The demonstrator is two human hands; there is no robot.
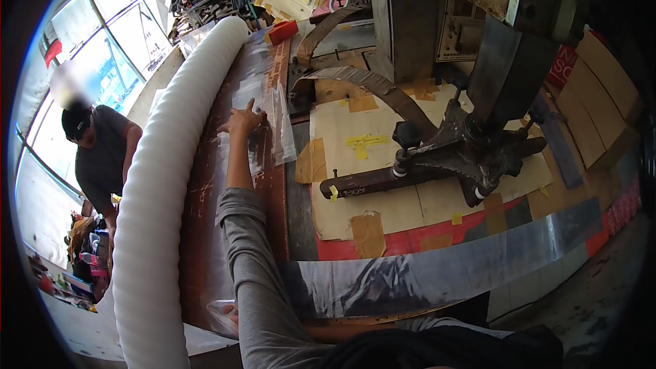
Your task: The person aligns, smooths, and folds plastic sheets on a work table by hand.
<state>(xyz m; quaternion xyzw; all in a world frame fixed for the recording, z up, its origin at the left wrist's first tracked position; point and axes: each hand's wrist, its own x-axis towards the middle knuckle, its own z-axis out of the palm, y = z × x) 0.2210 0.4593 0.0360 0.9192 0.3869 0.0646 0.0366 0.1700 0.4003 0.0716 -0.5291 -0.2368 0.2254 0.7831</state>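
Note:
My left hand [242,121], its fingers spread, rests on clear plastic film [280,130] laid over a long reddish-brown board. The grey sleeve of that arm runs down through the middle of the view. Lower down, my right hand [231,316] comes in from under the left arm. Its fingers are partly hidden by the sleeve and by crumpled clear film, which they appear to grip at the board's near end. Along the left of the brown board [205,191] lies a thick white foam roll [160,178].
A press-like machine with a dark metal arm [362,181] and knobs stands at right over taped cardboard [335,219]. A clear plastic strip [437,277] hangs along the front edge. A red box [281,31] sits at the back. Another person [102,150] is beyond the roll.

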